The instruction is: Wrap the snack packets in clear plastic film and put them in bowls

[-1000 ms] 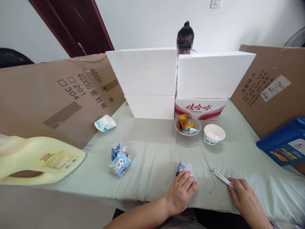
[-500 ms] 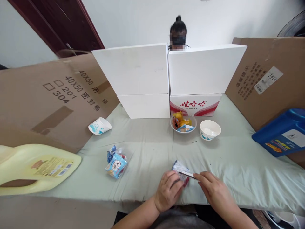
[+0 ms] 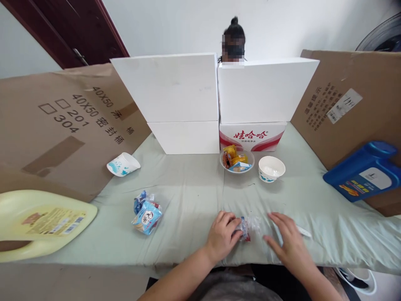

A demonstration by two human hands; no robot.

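Note:
A small clear snack wrapper [image 3: 249, 226] with blue and red print lies on the pale green cloth near the table's front edge. My left hand [image 3: 223, 236] rests beside it, fingers curled onto its left end. My right hand [image 3: 286, 241] lies flat and spread just right of the wrapper, over a thin metal tool [image 3: 303, 232] whose tip sticks out to the right. A pile of blue snack packets [image 3: 145, 212] lies further left.
A clear bowl of wrapped snacks [image 3: 237, 160] and a white bowl [image 3: 271, 169] stand mid-table. A tipped paper cup [image 3: 123, 164], yellow jug [image 3: 40, 219] and blue jug [image 3: 363, 170] lie at the sides. Cardboard and white boxes [image 3: 216, 100] wall the table; a person sits behind.
My right hand brought the metal tool over to the wrapper, then laid it on the cloth and spread flat over it. My left hand stayed on the wrapper.

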